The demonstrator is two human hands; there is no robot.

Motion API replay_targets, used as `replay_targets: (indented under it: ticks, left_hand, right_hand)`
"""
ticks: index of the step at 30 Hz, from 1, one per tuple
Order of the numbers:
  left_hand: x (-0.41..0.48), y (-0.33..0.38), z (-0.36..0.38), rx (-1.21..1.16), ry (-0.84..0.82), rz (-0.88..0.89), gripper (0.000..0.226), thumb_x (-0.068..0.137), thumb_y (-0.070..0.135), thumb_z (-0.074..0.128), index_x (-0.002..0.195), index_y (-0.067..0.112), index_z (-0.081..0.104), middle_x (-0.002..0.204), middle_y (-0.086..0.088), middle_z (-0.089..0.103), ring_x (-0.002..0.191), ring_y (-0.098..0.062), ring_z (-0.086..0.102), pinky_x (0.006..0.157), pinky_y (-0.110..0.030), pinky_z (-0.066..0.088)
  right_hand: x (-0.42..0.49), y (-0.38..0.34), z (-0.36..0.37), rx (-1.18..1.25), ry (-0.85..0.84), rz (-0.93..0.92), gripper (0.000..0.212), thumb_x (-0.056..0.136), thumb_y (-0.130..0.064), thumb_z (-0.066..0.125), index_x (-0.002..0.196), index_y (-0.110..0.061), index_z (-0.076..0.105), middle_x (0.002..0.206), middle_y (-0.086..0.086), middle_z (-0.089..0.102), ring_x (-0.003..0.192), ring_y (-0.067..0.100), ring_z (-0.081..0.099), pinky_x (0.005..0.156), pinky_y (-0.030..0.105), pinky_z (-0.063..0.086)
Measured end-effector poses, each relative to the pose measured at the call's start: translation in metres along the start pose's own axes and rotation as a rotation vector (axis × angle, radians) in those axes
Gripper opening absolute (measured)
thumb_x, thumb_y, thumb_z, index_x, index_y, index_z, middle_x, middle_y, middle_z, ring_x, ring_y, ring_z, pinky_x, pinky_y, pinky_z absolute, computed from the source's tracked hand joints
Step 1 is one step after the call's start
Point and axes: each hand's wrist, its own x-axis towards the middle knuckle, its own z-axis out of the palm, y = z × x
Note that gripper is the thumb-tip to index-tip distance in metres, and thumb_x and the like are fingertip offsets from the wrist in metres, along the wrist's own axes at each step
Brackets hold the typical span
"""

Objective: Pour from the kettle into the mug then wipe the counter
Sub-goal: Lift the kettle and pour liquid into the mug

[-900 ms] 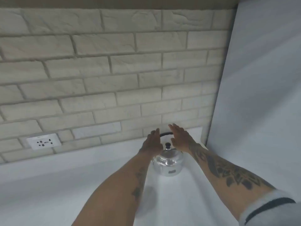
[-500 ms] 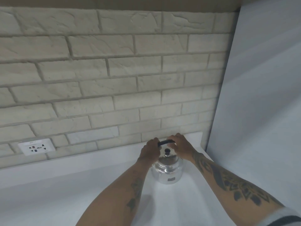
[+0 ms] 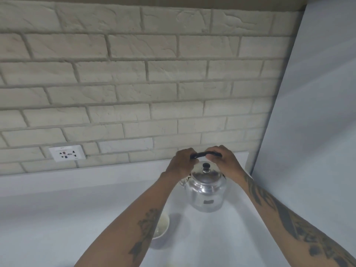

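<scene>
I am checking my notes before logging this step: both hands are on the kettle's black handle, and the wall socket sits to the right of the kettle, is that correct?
Not quite. The head view shows the left hand and right hand on the black handle of the kettle, but the wall socket sits to the kettle's left, not its right.

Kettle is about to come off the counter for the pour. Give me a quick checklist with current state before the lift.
1. Left hand grip on the handle: ok, fingers closed round its left end.
2. Right hand grip on the handle: ok, closed on its right end.
3. Kettle upright on the counter: ok.
4. Lid seated, knob up: ok.
5. Mug in reach: ok, near the kettle, but half hidden by the left forearm.
6. Water level in the kettle: cannot tell.
</scene>
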Motion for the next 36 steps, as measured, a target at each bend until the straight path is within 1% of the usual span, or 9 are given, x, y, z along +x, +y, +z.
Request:
replay_targets:
  ticks: [5, 10, 14, 17, 21, 27, 29, 31, 36]
  left_hand:
    - [-0.036, 0.006, -0.031, -0.095, 0.061, 0.021, 0.010, 0.088, 0.018, 0.062, 0.096, 0.014, 0.065, 0.091, -0.007, 0.066, 0.074, -0.021, 0.059, 0.067, -0.030, 0.047]
    - [-0.073, -0.002, -0.051, -0.123, 0.116, 0.044, 0.015, 0.088, 0.020, 0.065, 0.100, 0.012, 0.066, 0.090, -0.005, 0.066, 0.078, -0.022, 0.061, 0.081, -0.040, 0.053]
    - [-0.103, -0.009, -0.067, -0.135, 0.117, 0.024, 0.022, 0.087, 0.023, 0.067, 0.108, 0.015, 0.066, 0.097, -0.002, 0.069, 0.079, -0.013, 0.063, 0.081, -0.028, 0.052]
    - [-0.127, -0.031, -0.079, -0.126, 0.044, -0.056, 0.048, 0.080, 0.035, 0.076, 0.122, 0.018, 0.062, 0.109, -0.001, 0.066, 0.096, -0.016, 0.064, 0.085, -0.023, 0.049]
    - [-0.161, -0.072, -0.083, -0.060, -0.029, -0.173, 0.088, 0.067, 0.041, 0.085, 0.141, 0.019, 0.044, 0.129, 0.003, 0.052, 0.117, -0.009, 0.048, 0.093, -0.021, 0.037]
    - [-0.197, -0.123, -0.059, -0.029, -0.167, -0.314, 0.112, 0.057, 0.035, 0.092, 0.148, 0.010, 0.032, 0.143, -0.003, 0.042, 0.130, -0.018, 0.043, 0.104, -0.026, 0.038]
    - [-0.204, -0.134, -0.047, -0.106, -0.155, -0.324, 0.109, 0.056, 0.034, 0.093, 0.145, 0.012, 0.035, 0.139, -0.001, 0.046, 0.121, -0.014, 0.048, 0.097, -0.025, 0.044]
    - [-0.206, -0.142, -0.038, -0.118, -0.129, -0.287, 0.092, 0.057, 0.037, 0.092, 0.136, 0.019, 0.049, 0.128, 0.005, 0.057, 0.113, -0.014, 0.058, 0.086, -0.020, 0.046]
    - [-0.208, -0.147, -0.028, -0.135, -0.038, -0.248, 0.070, 0.061, 0.045, 0.086, 0.123, 0.028, 0.058, 0.115, 0.009, 0.064, 0.105, -0.012, 0.061, 0.091, -0.030, 0.050]
  right_hand:
    - [-0.012, -0.032, 0.002, 0.032, -0.036, -0.114, 0.016, 0.088, -0.017, 0.066, 0.103, -0.020, 0.072, 0.095, 0.003, 0.062, 0.092, 0.013, 0.061, 0.077, 0.017, 0.041]
    - [-0.025, -0.059, 0.007, 0.068, -0.112, -0.168, 0.016, 0.086, -0.014, 0.069, 0.100, -0.020, 0.074, 0.100, 0.006, 0.067, 0.094, 0.013, 0.064, 0.085, 0.021, 0.045]
    - [-0.036, -0.076, 0.010, 0.088, -0.139, -0.209, 0.016, 0.086, -0.011, 0.068, 0.097, -0.021, 0.074, 0.101, 0.004, 0.069, 0.091, 0.009, 0.062, 0.086, 0.021, 0.045]
    - [-0.041, -0.088, 0.010, 0.088, -0.169, -0.246, 0.017, 0.086, -0.007, 0.068, 0.096, -0.020, 0.073, 0.099, 0.002, 0.069, 0.091, 0.010, 0.062, 0.087, 0.020, 0.045]
    - [-0.043, -0.105, 0.009, 0.001, -0.214, -0.305, 0.016, 0.084, -0.010, 0.071, 0.099, -0.015, 0.075, 0.103, 0.009, 0.071, 0.097, 0.017, 0.065, 0.092, 0.023, 0.048]
    - [-0.050, -0.123, 0.013, -0.154, -0.297, -0.331, 0.020, 0.085, -0.011, 0.071, 0.103, -0.016, 0.076, 0.086, -0.008, 0.063, 0.080, -0.003, 0.059, 0.073, 0.003, 0.043]
    - [-0.052, -0.127, 0.015, -0.231, -0.312, -0.346, 0.019, 0.085, -0.014, 0.071, 0.102, -0.019, 0.076, 0.079, -0.013, 0.059, 0.071, -0.009, 0.056, 0.068, 0.001, 0.038]
    - [-0.053, -0.129, 0.018, -0.322, -0.330, -0.369, 0.017, 0.085, -0.018, 0.071, 0.101, -0.023, 0.077, 0.081, -0.009, 0.059, 0.075, -0.001, 0.056, 0.069, 0.001, 0.037]
    - [-0.057, -0.137, 0.026, -0.483, -0.371, -0.385, 0.016, 0.086, -0.026, 0.069, 0.100, -0.030, 0.076, 0.088, 0.000, 0.062, 0.086, 0.015, 0.057, 0.082, 0.028, 0.045]
